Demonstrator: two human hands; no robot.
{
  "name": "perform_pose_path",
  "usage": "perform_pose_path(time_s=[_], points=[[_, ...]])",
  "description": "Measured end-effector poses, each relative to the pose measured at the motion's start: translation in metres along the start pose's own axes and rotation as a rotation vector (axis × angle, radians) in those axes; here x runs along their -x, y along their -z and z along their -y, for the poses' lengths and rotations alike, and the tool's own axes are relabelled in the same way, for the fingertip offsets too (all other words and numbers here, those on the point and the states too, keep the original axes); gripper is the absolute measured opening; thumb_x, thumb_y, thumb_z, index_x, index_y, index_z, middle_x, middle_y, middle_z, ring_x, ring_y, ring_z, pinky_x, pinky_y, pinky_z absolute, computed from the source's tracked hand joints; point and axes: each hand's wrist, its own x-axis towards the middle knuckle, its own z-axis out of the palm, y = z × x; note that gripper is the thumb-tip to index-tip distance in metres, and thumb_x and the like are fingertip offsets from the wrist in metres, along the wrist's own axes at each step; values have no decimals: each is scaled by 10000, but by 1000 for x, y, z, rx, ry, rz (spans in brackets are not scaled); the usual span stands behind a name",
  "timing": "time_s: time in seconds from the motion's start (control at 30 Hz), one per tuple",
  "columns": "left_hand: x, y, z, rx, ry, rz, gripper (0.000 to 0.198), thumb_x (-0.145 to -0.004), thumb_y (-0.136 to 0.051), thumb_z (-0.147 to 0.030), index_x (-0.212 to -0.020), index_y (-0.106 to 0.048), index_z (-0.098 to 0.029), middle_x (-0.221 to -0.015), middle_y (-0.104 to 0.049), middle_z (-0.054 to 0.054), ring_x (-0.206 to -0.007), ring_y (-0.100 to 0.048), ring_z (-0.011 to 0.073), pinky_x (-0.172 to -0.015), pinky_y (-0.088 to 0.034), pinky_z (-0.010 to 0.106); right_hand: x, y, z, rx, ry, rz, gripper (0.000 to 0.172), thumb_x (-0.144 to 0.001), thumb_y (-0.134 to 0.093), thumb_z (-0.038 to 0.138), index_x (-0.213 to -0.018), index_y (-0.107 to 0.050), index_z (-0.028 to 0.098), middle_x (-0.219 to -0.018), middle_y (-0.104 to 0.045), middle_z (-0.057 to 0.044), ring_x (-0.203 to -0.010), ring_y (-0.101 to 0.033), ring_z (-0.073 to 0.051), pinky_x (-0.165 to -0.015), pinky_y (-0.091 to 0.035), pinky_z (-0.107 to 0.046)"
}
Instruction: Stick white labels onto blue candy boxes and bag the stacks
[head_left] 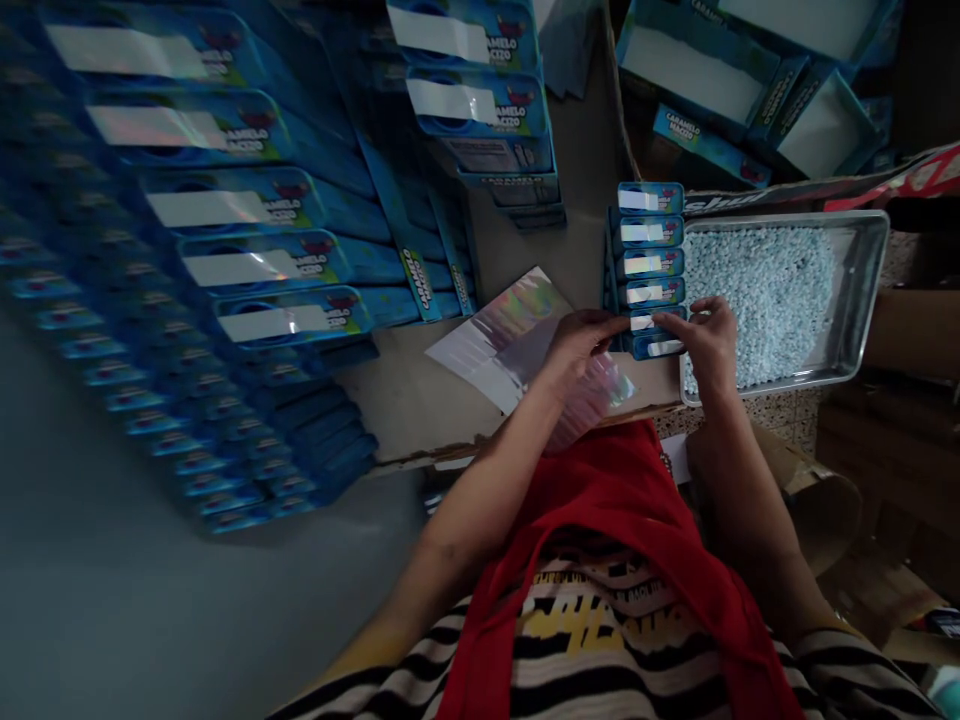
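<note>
left hand and right hand meet at one white label

largest are the stacked blue caramelo macizo boxes, banked across the left, with pale strips on their fronts. the brown tabletop runs beside them. the person's red apron hangs at its near edge. at upper right, an open cardboard carton holds more blue printed packaging. just below the carton, a rectangular metal tray contains pale blue and white pellets. an iridescent sheet lies on the tabletop, partly behind the left forearm. between sheet and tray, just beside the tray, six small blue boxes stand in a row. the label is on the second box from the person. left fingertips are at its left end, right fingertips at its right; whether either hand pinches or only presses, i cannot tell.
</note>
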Motion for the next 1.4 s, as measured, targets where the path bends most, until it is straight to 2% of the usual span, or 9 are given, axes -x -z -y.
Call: perform_pose_path(time_s=[0.2, 0.3, 0.4, 0.47, 0.67, 0.87, 1.0, 1.23, 1.4], points=[[18, 4, 15, -71, -303, -378, 280, -761, -838, -380, -855, -643, -202, -757, -654, -17, -684, -586, 118, -630, -439, 219, 24, 18, 17, -139, 31, 24, 455, -832, -789, 597, -982, -506, 273, -686, -556, 64, -561, -583, -142, -474, -436, -268], [58, 11, 7, -111, -374, -197, 390, -844, -768, -556, -961, -714, -188, -890, -733, 43, -730, -641, 135, -662, -498, 236, 45, 22, 27, -158, 74, 29, 463, -877, -764, 635, -1009, -492, 285, -682, -521, 75, -544, -558, -128, -467, -412, -260], [95, 10, -7, 10, -199, 149, 679, -784, -730, -768, -1086, -751, -160, -935, -771, 85, -632, -662, 142, -598, -532, 268, 60, 18, 37, -127, 131, 14, 426, -894, -774, 601, -1000, -520, 276, -633, -482, 89, -530, -507, -112, -494, -380, -256], [109, 6, -14, 61, -107, 237, 731, -690, -802, -768, -1083, -757, -153, -945, -780, 90, -631, -687, 154, -597, -561, 281, 66, 14, 42, -79, 177, -9, 384, -899, -782, 555, -986, -542, 269, -590, -434, 104, -522, -469, -105, -513, -361, -257], [108, 5, -11, 8, -177, 94, 467, -634, -927, -556, -746, -696, -166, -631, -660, 2, -554, -617, 122, -557, -519, 245, 76, 14, 35, -116, 157, 112, 397, -828, -826, 456, -1050, -557, 268, -639, -537, 99, -582, -544, -122, -566, -424, -271], [93, 17, -6, -98, -214, 29, 404, -714, -881, -533, -743, -698, -174, -635, -660, 7, -554, -586, 117, -552, -496, 246, 66, 29, 10, -80, 102, 21, 473, -692, -894, 394, -1047, -622, 243, -758, -696, 50, -698, -670, -162, -691, -523, -331], [86, 18, -16, -177, -370, -55, 346, -763, -864, -496, -808, -716, -186, -748, -698, 18, -660, -607, 119, -624, -508, 238, 71, 39, 29, -68, 153, 143, 454, -736, -882, 393, -1081, -625, 249, -768, -698, 48, -698, -678, -161, -674, -518, -324], [94, 8, -28, 24, -111, 291, 612, -707, -857, -650, -1091, -761, -183, -983, -778, 85, -757, -713, 164, -665, -587, 282, 92, 49, 55, -34, 186, 222, 432, -780, -861, 403, -1095, -610, 247, -768, -684, 58, -680, -655, -146, -671, -484, -303], [95, 2, -20, -61, -163, 145, 450, -621, -958, -506, -838, -758, -167, -750, -738, 46, -656, -671, 153, -639, -574, 285, 91, 42, 44, -55, 140, 235, 437, -749, -858, 330, -1108, -624, 242, -777, -697, 52, -692, -661, -152, -677, -485, -310]])
